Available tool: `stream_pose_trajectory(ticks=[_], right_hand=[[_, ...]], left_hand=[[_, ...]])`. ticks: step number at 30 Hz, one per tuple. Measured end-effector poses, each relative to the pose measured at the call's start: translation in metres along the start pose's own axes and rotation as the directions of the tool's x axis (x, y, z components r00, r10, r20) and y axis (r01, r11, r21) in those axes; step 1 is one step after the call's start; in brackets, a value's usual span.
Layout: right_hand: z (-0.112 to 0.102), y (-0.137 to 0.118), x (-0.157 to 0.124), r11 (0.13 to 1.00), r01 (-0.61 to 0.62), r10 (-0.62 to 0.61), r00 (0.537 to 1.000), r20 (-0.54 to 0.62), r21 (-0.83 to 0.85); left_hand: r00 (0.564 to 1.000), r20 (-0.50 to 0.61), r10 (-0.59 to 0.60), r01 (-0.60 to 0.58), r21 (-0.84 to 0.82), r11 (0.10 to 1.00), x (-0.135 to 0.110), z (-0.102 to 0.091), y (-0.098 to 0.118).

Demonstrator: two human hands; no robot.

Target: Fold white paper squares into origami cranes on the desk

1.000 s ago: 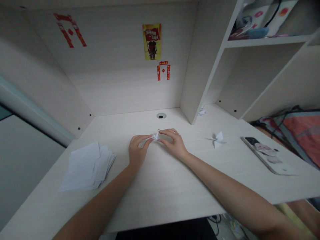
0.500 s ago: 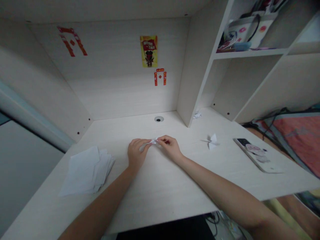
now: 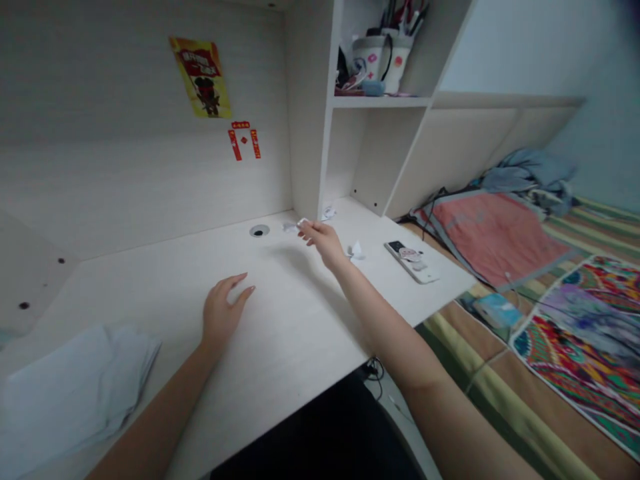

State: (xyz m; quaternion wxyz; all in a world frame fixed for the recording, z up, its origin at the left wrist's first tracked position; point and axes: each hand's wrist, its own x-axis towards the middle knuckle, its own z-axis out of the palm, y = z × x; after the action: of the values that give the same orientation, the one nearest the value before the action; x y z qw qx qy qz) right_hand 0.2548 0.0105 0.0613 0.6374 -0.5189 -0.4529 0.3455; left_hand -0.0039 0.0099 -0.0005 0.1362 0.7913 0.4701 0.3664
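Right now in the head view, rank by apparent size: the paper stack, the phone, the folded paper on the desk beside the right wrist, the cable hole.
1. paper stack, largest, though nearest the camera.
2. phone.
3. folded paper and cable hole: too alike to rank.

Desk (image 3: 300, 320) fills centre. Loose stack of white paper sheets (image 3: 70, 393) at 8 o'clock. Cable hole (image 3: 259, 231) at 11 o'clock w/ yellow poster (image 3: 201, 77) & small red stickers (image 3: 243, 139) on back wall above. Phone (image 3: 411, 261) at 2 o'clock, folded paper piece (image 3: 356, 251) just beside it. Shelf (image 3: 380, 101) at 12–1 o'clock holds mugs w/ pens (image 3: 385, 53). Bed w/ red mat (image 3: 487, 230) & patterned blanket (image 3: 580, 333) at 3–4 o'clock.
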Motion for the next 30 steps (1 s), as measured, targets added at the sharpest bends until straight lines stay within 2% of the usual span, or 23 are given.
stream_pose_trajectory(ticks=[3,6,8,10,14,20,24,27,29,30], right_hand=[[-0.061,-0.005,-0.008,0.990,0.078,-0.091,0.989,-0.115,-0.115],[-0.117,0.014,-0.036,0.944,0.084,-0.151,0.969,-0.194,-0.319],[-0.143,0.032,-0.055,0.901,0.029,-0.134,0.967,-0.215,-0.432],[-0.159,0.049,-0.067,0.875,-0.025,-0.099,0.968,-0.229,-0.484],[-0.165,0.065,-0.067,0.815,-0.091,-0.088,0.957,-0.277,-0.572],[-0.159,0.064,-0.059,0.704,-0.173,-0.090,0.940,-0.329,-0.689],[-0.165,0.064,-0.065,0.725,-0.171,-0.114,0.925,-0.361,-0.668],[-0.167,0.058,-0.072,0.765,-0.170,-0.151,0.890,-0.430,-0.621],[-0.157,0.049,-0.076,0.782,-0.123,-0.217,0.865,-0.453,-0.611],[-0.148,0.042,-0.078,0.785,-0.077,-0.248,0.870,-0.426,-0.615]], left_hand=[[0.997,0.075,0.011,-0.009,-0.029,1.000,0.000,0.003,-0.002],[0.990,0.132,0.043,-0.036,-0.055,0.998,0.000,0.003,-0.002],[0.988,0.146,0.054,-0.046,-0.059,0.997,0.001,0.004,-0.002],[0.986,0.150,0.069,-0.059,-0.068,0.996,0.002,0.004,-0.004],[0.984,0.160,0.078,-0.068,-0.067,0.995,0.003,0.005,-0.007],[0.980,0.177,0.093,-0.087,-0.039,0.995,0.003,0.005,-0.006],[0.982,0.166,0.089,-0.086,-0.029,0.996,0.002,0.006,-0.007],[0.981,0.171,0.087,-0.080,-0.046,0.996,0.001,0.007,-0.008],[0.985,0.160,0.071,-0.063,-0.052,0.997,0.000,0.007,-0.007],[0.986,0.156,0.065,-0.056,-0.063,0.996,-0.001,0.007,-0.006]])
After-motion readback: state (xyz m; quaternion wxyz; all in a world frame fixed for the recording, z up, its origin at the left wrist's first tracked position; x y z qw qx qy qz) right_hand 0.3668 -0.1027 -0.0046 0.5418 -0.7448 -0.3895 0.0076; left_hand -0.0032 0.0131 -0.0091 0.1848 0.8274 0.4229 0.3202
